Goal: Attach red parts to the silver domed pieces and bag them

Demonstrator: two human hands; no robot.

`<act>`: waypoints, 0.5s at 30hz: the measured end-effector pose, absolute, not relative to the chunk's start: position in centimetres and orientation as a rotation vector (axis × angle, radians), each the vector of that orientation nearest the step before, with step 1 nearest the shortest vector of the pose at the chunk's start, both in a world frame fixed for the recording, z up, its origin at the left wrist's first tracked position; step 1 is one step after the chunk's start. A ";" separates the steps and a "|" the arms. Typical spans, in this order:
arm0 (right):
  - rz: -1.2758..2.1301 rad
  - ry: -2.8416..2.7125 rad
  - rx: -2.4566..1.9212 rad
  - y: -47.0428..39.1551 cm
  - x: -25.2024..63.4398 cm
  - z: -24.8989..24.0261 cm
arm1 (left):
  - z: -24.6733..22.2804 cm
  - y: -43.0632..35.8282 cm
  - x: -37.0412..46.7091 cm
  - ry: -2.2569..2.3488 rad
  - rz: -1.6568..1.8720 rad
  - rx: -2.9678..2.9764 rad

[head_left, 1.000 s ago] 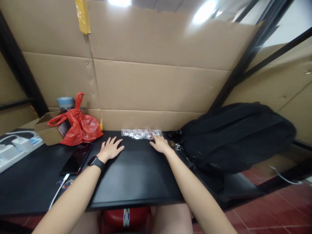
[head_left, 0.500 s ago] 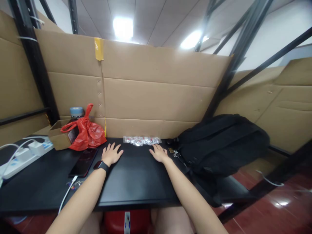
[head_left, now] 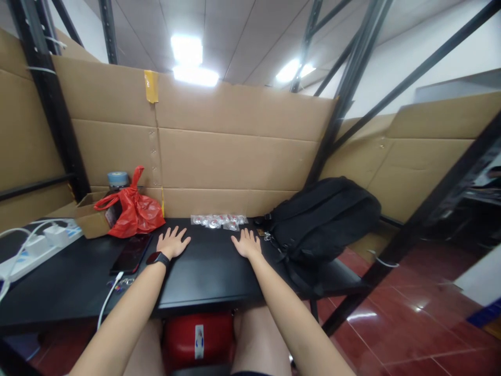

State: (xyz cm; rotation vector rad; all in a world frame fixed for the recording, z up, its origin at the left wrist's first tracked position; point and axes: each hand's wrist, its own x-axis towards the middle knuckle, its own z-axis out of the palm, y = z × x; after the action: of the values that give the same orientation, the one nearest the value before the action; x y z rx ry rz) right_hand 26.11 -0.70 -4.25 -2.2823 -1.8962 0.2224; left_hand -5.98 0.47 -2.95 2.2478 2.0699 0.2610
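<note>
My left hand (head_left: pixel 172 243) lies flat on the black table (head_left: pixel 203 279), fingers spread, holding nothing. A dark watch (head_left: pixel 158 258) is on that wrist, and a phone (head_left: pixel 131 254) lies just to its left. My right hand (head_left: pixel 246 244) also rests palm down with its fingers apart and nothing in it. Ahead of and between the hands, several small round items in clear plastic packets (head_left: pixel 219 220) lie in a row by the cardboard wall. The right hand's fingertips are close to these packets, just in front of them.
A black backpack (head_left: pixel 321 224) lies on the right side. At the back left are a red plastic bag (head_left: pixel 136 211), a cardboard box (head_left: pixel 92 216) and a blue-lidded container (head_left: pixel 118 179). A white power strip (head_left: pixel 41 253) and white cable (head_left: pixel 107 303) lie left. Cardboard (head_left: pixel 230 156) walls the back.
The view has turned slightly right and down. My right hand has drawn back a little from the packets, and its fingers are more spread. The left hand stays flat on the table.
</note>
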 end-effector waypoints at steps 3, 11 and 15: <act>0.216 -1.881 -2.280 -1.4 26.1 -4.3 | -3.1 -0.2 -6.2 2.081 0.276 2.248; 0.167 -1.830 -2.237 -3.2 25.7 -4.4 | -3.4 -3.2 -6.1 2.118 0.302 2.238; -0.027 -1.797 -2.116 -2.4 25.1 -3.9 | -3.3 -2.9 -6.1 2.130 0.337 2.246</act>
State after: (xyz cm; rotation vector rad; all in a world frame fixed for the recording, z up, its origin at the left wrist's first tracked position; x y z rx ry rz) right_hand 25.05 -2.36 -3.93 -2.1158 -1.7969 -0.0269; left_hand -6.12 -2.86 -3.30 2.2463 2.1303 0.3365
